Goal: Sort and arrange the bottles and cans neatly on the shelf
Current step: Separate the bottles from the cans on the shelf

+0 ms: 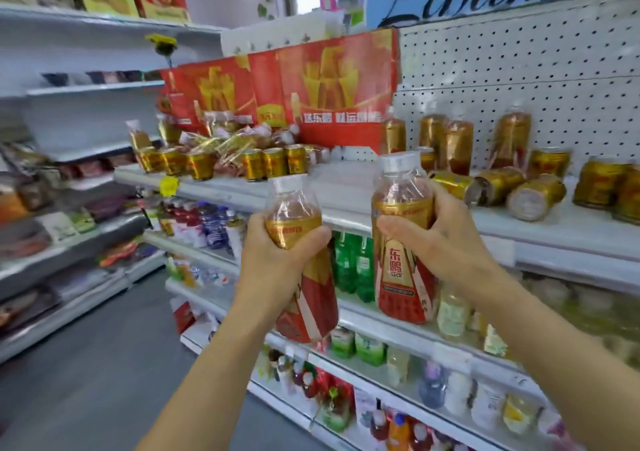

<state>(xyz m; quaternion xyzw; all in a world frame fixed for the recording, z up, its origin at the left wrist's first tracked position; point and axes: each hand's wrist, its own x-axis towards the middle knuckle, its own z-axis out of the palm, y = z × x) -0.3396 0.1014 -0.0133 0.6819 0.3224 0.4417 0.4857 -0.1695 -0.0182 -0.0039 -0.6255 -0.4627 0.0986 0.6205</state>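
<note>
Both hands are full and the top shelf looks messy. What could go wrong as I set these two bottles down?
Several gold cans lie on their sides on the top shelf; a nudge could roll them off the edge. With the left hand and right hand each gripping a bottle, neither is free to catch anything.

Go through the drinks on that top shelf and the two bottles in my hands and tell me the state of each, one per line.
Left bottle: capped, held off the shelf by the left hand.
Right bottle: capped, upright, gripped by the right hand.
Three cans: tipped on their sides.
Back bottles: standing upright.
Front-left cans: upright in a row.
</note>
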